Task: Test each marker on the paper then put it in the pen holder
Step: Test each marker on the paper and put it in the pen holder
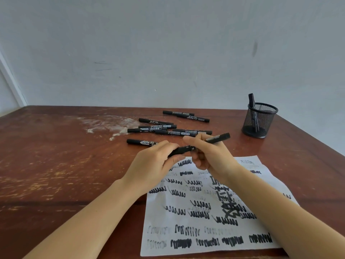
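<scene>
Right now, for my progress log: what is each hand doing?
Left hand: grips the near end of the black marker.
Right hand: grips the same marker around its middle.

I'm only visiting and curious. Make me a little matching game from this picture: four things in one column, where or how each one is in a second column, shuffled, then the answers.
Things
1. pen holder
2. paper
3. held marker
4. loose markers

Places or states
A. lying grouped on the table, farther back than the paper
B. gripped by the left hand and right hand
C. standing at the far right, stored marker sticking out
D. flat on the table, covered in black scribbles

Pairs: 1-C, 2-D, 3-B, 4-A
</scene>
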`<state>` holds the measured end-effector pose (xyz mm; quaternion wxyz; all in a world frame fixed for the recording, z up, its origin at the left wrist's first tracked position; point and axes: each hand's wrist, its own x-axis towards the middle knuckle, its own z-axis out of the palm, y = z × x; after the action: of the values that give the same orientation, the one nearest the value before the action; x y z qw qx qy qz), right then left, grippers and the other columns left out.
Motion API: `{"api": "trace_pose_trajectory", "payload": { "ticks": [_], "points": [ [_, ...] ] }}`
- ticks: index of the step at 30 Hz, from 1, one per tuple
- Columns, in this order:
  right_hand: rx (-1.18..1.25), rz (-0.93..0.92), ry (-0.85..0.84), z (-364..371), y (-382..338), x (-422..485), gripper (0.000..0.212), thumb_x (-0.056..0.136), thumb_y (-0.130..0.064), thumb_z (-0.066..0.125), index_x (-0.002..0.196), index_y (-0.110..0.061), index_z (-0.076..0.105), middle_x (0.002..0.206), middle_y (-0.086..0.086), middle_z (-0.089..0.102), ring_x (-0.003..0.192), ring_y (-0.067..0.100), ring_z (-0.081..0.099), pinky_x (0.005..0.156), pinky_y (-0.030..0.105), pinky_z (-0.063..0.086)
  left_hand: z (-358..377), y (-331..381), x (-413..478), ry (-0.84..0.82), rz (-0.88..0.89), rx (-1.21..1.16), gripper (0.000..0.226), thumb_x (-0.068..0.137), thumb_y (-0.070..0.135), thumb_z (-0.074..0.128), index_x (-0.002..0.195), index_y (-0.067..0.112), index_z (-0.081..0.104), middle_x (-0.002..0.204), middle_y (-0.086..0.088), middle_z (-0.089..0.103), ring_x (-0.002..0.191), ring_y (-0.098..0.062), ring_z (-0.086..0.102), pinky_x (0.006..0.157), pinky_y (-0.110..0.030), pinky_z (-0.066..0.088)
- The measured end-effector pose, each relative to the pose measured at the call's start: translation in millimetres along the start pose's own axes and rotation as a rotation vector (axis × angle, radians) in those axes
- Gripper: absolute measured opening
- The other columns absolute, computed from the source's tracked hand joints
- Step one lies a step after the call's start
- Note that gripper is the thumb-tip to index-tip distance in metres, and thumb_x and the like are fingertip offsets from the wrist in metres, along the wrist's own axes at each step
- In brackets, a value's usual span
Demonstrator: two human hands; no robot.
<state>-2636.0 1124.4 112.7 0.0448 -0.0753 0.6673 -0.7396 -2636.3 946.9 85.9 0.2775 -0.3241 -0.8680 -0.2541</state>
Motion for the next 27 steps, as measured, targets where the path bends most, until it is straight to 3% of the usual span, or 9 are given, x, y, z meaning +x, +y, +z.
{"api": "trace_pose_trajectory", "payload": {
  "ticks": [5, 8, 13, 17, 19, 21, 23, 25, 27],
  "points": [
    [0.061, 0.096, -0.047, -2.3, -2.3, -0.4, 0.037, 0.09, -0.012, 0.06, 0.059, -0.016, 0.039, 0.049, 0.004, 0.046, 0.038, 0.015, 0.038, 0.036, 0.02, 0.028, 2.2, 4.0, 0.9, -0.038, 0.051, 0.155, 0.046, 0.093, 0.044, 0.031, 0.096, 0.008, 0.059, 0.077, 0.002, 0.059, 0.056, -0.014, 0.054, 0.04, -0.023, 0.036],
    [0.069, 0.063, -0.076, -5.4, -5.8, 0.8, 0.043, 0.091, -0.01, 0.058, 0.055, -0.016, 0.036, 0.048, 0.005, 0.043, 0.037, 0.015, 0.035, 0.035, 0.02, 0.026, 2.0, 7.6, 6.6, -0.089, -0.012, 0.1, 0.047, 0.096, 0.049, 0.023, 0.085, 0.014, 0.05, 0.068, 0.008, 0.048, 0.051, -0.01, 0.044, 0.043, -0.021, 0.028],
    [0.017, -0.024, -0.142, -11.0, -11.6, 2.0, 0.046, 0.09, -0.008, 0.058, 0.052, -0.018, 0.035, 0.044, 0.005, 0.044, 0.037, 0.017, 0.034, 0.04, 0.022, 0.025, -4.9, 18.6, 12.6, -0.244, -0.261, -0.428, 0.043, 0.093, 0.05, 0.026, 0.07, 0.018, 0.045, 0.051, 0.008, 0.041, 0.046, -0.007, 0.037, 0.052, -0.022, 0.031],
    [0.057, -0.117, -0.264, -22.0, -20.1, 1.2, 0.037, 0.089, -0.008, 0.061, 0.057, -0.016, 0.044, 0.048, 0.005, 0.051, 0.039, 0.015, 0.043, 0.039, 0.02, 0.034, -23.8, 11.7, 13.1, -0.589, -0.54, -1.167, 0.044, 0.094, 0.047, 0.033, 0.063, 0.017, 0.042, 0.05, 0.006, 0.026, 0.039, -0.011, 0.03, 0.046, -0.017, 0.031],
    [0.121, -0.166, -0.192, -36.0, -30.3, 2.7, 0.035, 0.087, -0.012, 0.063, 0.057, -0.017, 0.046, 0.048, 0.002, 0.053, 0.039, 0.014, 0.045, 0.039, 0.018, 0.035, -38.1, 2.6, 11.4, -0.578, -0.625, -1.392, 0.042, 0.094, 0.043, 0.038, 0.063, 0.015, 0.043, 0.053, 0.006, 0.024, 0.038, -0.009, 0.028, 0.042, -0.016, 0.031],
    [0.058, -0.165, -0.013, -49.1, -32.6, 4.5, 0.036, 0.087, -0.012, 0.063, 0.058, -0.017, 0.041, 0.047, 0.002, 0.051, 0.037, 0.014, 0.043, 0.036, 0.018, 0.033, -44.7, -5.1, 9.0, -0.429, -0.664, -1.285, 0.043, 0.096, 0.044, 0.038, 0.067, 0.014, 0.045, 0.056, 0.003, 0.027, 0.042, -0.011, 0.033, 0.041, -0.017, 0.031],
    [-0.069, -0.122, 0.11, -51.9, -23.2, 8.3, 0.032, 0.088, -0.011, 0.062, 0.061, -0.015, 0.045, 0.05, 0.004, 0.052, 0.039, 0.014, 0.043, 0.037, 0.019, 0.035, -41.4, -7.0, 7.4, -0.292, -0.64, -1.018, 0.044, 0.095, 0.048, 0.034, 0.072, 0.013, 0.045, 0.06, 0.0, 0.039, 0.051, -0.014, 0.046, 0.045, -0.02, 0.036],
    [-0.17, -0.054, 0.143, -45.9, -11.8, 13.2, 0.021, 0.09, -0.014, 0.063, 0.071, -0.01, 0.054, 0.057, 0.008, 0.057, 0.043, 0.016, 0.05, 0.042, 0.022, 0.043, -32.5, -2.6, 7.2, -0.233, -0.559, -0.703, 0.046, 0.094, 0.05, 0.029, 0.074, 0.013, 0.048, 0.071, -0.002, 0.057, 0.064, -0.01, 0.057, 0.056, -0.022, 0.043],
    [-0.206, -0.029, 0.136, -37.9, -4.0, 15.7, 0.02, 0.09, -0.018, 0.064, 0.074, -0.009, 0.057, 0.056, 0.008, 0.06, 0.044, 0.019, 0.055, 0.046, 0.025, 0.048, -21.7, 1.9, 5.2, -0.249, -0.447, -0.466, 0.043, 0.091, 0.052, 0.036, 0.082, 0.016, 0.056, 0.076, 0.006, 0.061, 0.063, 0.0, 0.055, 0.062, -0.018, 0.04]
  ]
}}
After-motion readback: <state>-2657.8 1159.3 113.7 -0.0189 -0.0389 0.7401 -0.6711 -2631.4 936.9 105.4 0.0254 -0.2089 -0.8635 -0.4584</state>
